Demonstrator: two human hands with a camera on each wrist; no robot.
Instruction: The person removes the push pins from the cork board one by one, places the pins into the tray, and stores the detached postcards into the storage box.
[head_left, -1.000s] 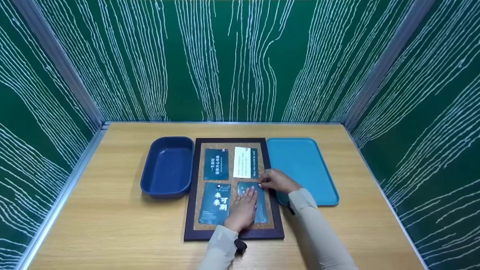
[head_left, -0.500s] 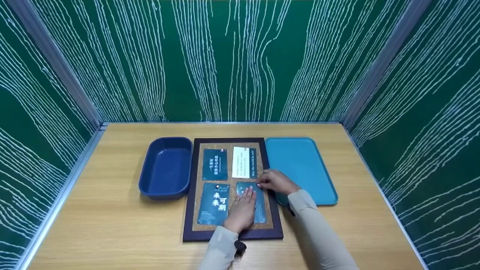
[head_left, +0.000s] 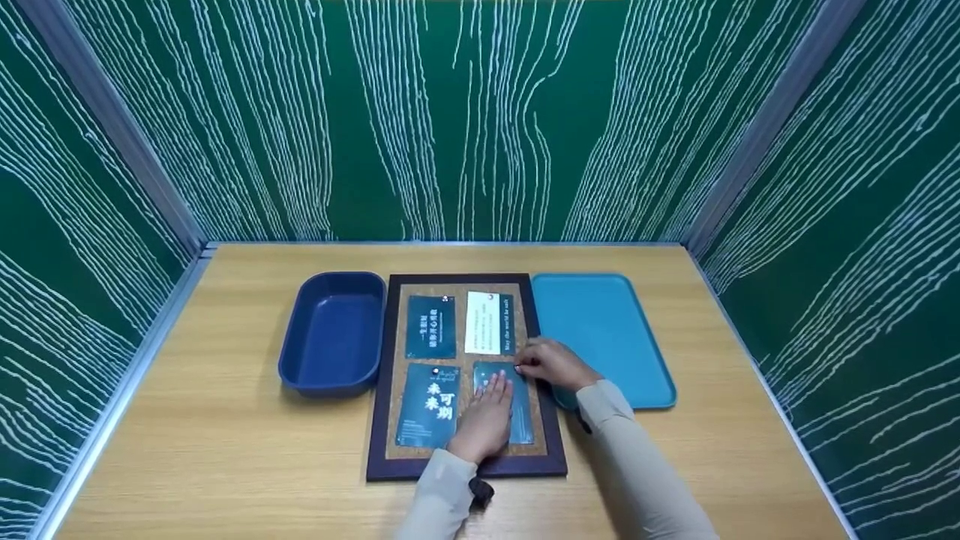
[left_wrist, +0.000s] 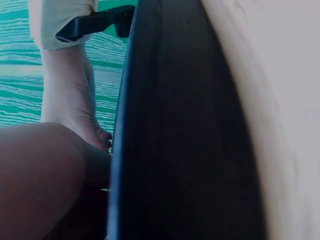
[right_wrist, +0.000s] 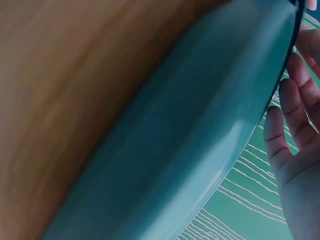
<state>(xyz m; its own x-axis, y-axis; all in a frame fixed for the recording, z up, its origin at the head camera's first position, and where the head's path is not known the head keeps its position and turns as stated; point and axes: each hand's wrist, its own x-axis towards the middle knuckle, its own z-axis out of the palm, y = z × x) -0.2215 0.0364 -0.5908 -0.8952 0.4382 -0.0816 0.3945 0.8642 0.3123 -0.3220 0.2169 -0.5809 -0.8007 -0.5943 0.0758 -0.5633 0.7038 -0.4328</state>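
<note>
A dark-framed cork board (head_left: 465,435) lies on the table with several printed cards on it. My left hand (head_left: 486,420) rests flat, fingers straight, on the lower right teal card (head_left: 523,420) and covers much of it. At that card's upper right corner my right hand (head_left: 553,364) pinches a small shiny push pin (head_left: 518,368) between thumb and finger. In the right wrist view the right hand (right_wrist: 302,120) shows partly, its pinch out of sight. Small pins sit on the lower left card (head_left: 427,412), the upper left card (head_left: 431,328) and the white-and-teal card (head_left: 484,322).
Left of the board stands a deep blue bin (head_left: 334,337). A flat turquoise tray (head_left: 607,330) lies against the board's right side, partly under the right forearm. Green panels with white lines (head_left: 465,127) enclose the wooden table (head_left: 225,420) at back and sides.
</note>
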